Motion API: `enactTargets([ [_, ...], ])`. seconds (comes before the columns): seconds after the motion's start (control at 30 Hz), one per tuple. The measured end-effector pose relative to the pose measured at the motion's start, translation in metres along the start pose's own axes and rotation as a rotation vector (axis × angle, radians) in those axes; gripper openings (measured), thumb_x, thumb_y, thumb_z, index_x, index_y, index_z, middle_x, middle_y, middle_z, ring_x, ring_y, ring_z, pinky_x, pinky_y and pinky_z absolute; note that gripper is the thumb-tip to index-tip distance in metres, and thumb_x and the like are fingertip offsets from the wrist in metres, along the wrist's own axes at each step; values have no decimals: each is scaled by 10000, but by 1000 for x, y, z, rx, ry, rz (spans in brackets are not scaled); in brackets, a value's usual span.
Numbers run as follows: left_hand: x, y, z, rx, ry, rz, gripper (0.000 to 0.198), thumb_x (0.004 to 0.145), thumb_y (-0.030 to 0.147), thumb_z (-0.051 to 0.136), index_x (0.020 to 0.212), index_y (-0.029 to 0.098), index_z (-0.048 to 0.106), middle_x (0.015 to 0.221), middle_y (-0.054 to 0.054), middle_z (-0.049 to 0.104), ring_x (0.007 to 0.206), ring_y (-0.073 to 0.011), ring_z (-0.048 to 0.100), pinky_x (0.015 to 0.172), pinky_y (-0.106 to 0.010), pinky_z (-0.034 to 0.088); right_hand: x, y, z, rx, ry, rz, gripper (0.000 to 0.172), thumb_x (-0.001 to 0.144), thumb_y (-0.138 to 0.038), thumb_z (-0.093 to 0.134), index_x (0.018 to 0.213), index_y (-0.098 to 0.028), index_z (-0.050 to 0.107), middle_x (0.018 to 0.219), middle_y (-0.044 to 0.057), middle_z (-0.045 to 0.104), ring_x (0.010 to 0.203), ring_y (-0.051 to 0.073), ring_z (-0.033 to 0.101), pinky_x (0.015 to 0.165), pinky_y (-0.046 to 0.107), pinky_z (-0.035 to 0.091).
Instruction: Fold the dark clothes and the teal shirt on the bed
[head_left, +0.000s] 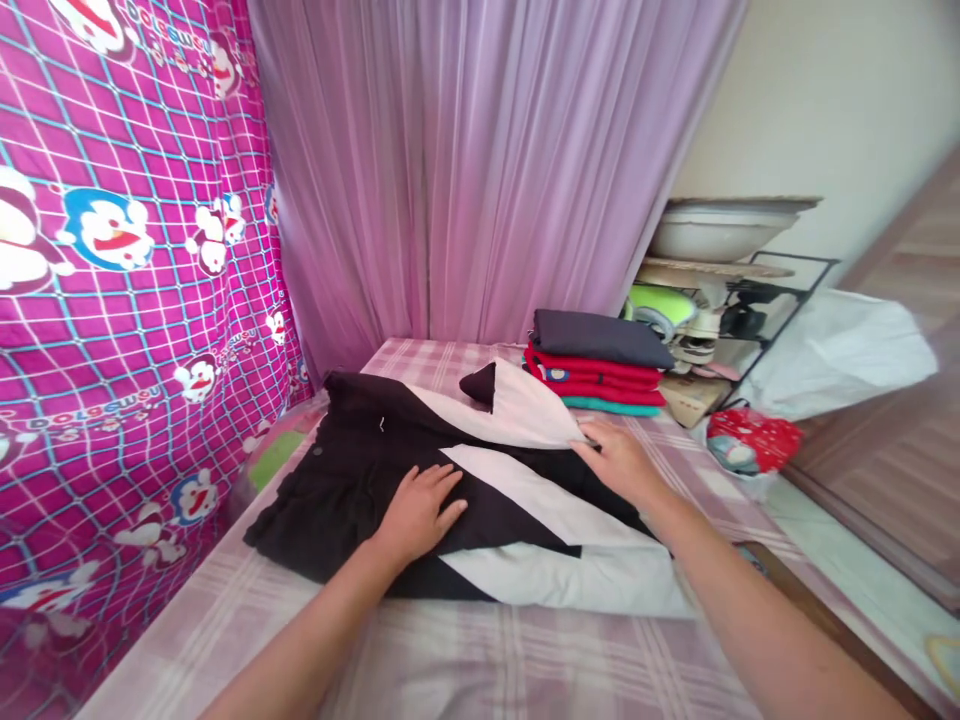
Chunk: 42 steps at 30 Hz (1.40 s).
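A black and white garment [480,490] lies spread on a bed with a pale checked sheet [480,660]. My left hand [417,512] rests flat on its black part, fingers stretched out. My right hand [616,458] lies on the garment's right side, fingers closed on the edge of a folded-over white panel [525,410]. A black sleeve end pokes out at the garment's far side.
A stack of folded clothes [600,365], dark, red and teal, sits at the bed's far right. Behind it a metal rack [757,300] holds a white basin. A pink cartoon cloth [127,300] hangs on the left, a lilac curtain [465,170] behind. A red bag [750,440] lies on the floor.
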<state>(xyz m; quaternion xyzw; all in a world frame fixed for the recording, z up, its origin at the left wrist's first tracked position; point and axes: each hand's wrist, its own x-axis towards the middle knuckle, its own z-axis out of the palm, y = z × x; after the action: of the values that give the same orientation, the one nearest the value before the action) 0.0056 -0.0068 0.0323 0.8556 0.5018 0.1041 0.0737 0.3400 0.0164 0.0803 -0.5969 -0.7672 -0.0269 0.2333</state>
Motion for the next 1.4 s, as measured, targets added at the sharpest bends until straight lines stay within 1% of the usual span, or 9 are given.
enactTargets([
  [0.2,24,-40,-56,268,292,-45,520,935,322,448,1448,236,462,1565,-89,392,1459,-280,302,1209,-486,180,-52,-6,34,-69,16,34,186,874,-253,483,907,-202,658,1005,104,712,949,263,627,834,355,423],
  [0.33,46,-69,-83,376,33,-66,460,862,329,586,1319,269,589,1446,-75,549,1383,-329,417,1189,-549,162,-61,-14,40,-139,-21,55,212,856,-221,458,943,-186,649,1021,116,696,977,267,617,869,372,413],
  [0.43,40,-82,-74,294,-132,-89,363,909,372,506,1221,262,655,1225,-27,702,1194,-299,597,1110,-483,328,-62,-18,37,-178,-69,75,229,839,-195,442,929,-184,652,1000,112,695,974,260,617,853,361,421],
  [0.53,18,-89,-44,207,-145,-99,476,931,448,448,1355,263,564,1368,-39,622,1258,-271,563,1052,-391,415,-61,-18,27,-161,-151,59,257,814,-156,439,918,-191,671,999,95,708,958,238,631,836,332,438],
  [0.7,-5,-96,-3,93,-124,-204,579,967,495,326,1508,293,353,1583,-51,363,1466,-255,299,1170,-540,252,-40,-21,-9,-99,-94,200,325,835,-166,445,981,-256,721,1058,37,737,969,228,660,854,327,469],
  [0.83,-4,-91,-4,125,-143,-206,610,956,499,356,1524,279,323,1599,-77,327,1470,-268,284,1170,-569,223,9,-36,-24,-23,112,315,431,931,-382,431,1270,-199,625,1301,101,650,1170,271,605,969,376,454],
  [1.0,-5,-83,-11,147,-145,-212,578,962,478,344,1519,326,318,1599,-77,324,1463,-296,290,1136,-684,158,53,-52,-6,109,-170,487,709,842,-538,570,1399,-103,514,1423,204,535,1260,335,551,989,439,460],
  [1.17,-5,-85,-7,135,-138,-224,575,956,498,352,1511,351,326,1599,-79,325,1460,-319,286,1106,-729,147,32,-56,-1,384,-240,258,409,739,-255,618,1132,-185,707,1188,74,712,1079,241,656,925,324,494],
  [1.4,-3,-86,-7,118,-134,-226,566,958,495,365,1505,354,337,1602,-76,320,1458,-326,288,1096,-747,145,-27,-56,-46,455,-405,-132,229,640,-148,497,755,-198,689,899,12,701,901,185,633,898,318,478],
])
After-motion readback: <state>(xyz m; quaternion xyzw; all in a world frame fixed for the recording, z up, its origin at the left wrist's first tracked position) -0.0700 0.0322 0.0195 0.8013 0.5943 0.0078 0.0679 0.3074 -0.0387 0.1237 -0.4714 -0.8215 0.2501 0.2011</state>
